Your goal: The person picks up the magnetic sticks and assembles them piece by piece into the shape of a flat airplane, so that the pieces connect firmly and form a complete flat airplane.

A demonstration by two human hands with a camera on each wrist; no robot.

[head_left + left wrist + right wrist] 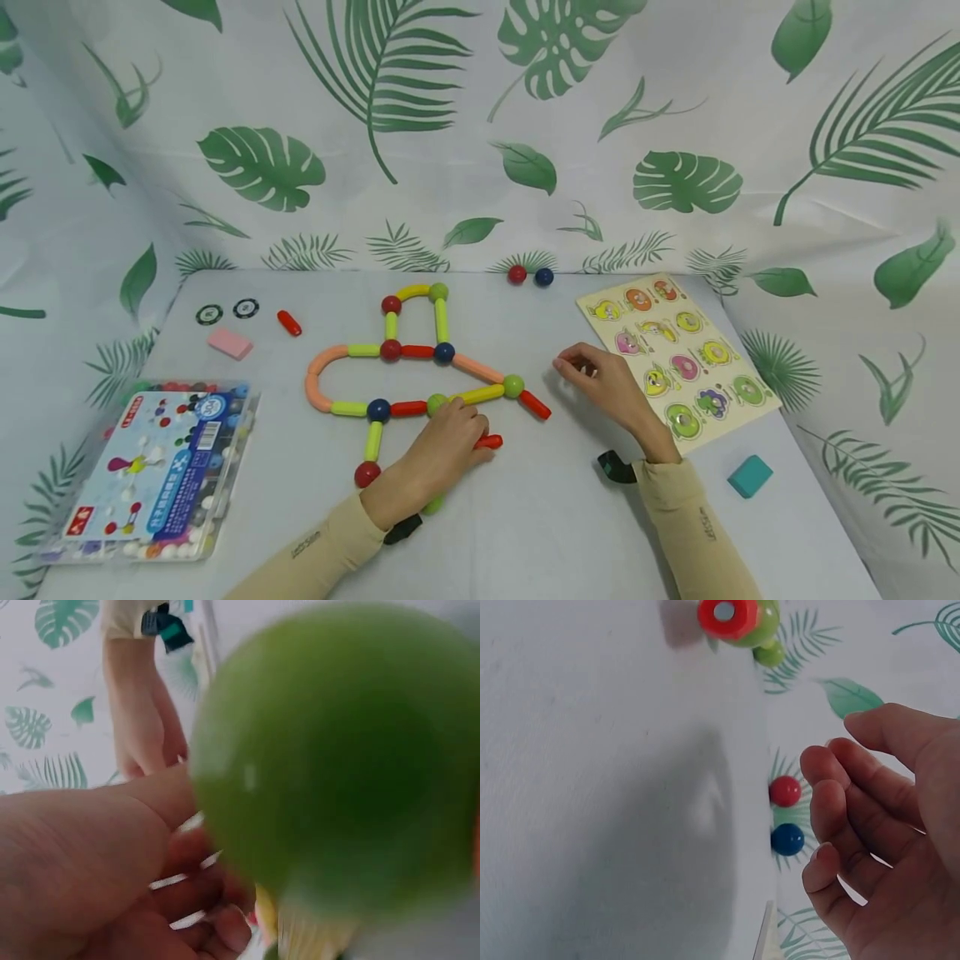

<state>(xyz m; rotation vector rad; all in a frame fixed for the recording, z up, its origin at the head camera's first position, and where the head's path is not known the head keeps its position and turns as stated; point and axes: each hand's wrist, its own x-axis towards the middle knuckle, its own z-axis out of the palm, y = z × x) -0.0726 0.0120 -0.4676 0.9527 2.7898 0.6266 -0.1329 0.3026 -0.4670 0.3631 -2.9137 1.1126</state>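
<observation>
A figure of magnetic rods and balls lies on the table, with lime rods, a salmon curve (312, 379), and red and blue balls. My left hand (444, 446) reaches over its lower part and pinches a red magnetic rod (491, 442), whose end shows past the thumb. Beside those fingers is a green ball (437, 405). Another green ball (337, 757) looms large in the left wrist view. Right of the figure my right hand (611, 387) hovers, fingers loosely curled around nothing. Closest to it is a red rod (534, 404) joined to a green ball (513, 386).
At the left stands a clear box (142, 475) of small parts. A loose red rod (288, 322), pink block (230, 342) and two round chips (209, 314) lie behind it. Red (517, 274) and blue (543, 277) balls sit at the back. A fruit board (720, 408) and teal block (750, 477) are right.
</observation>
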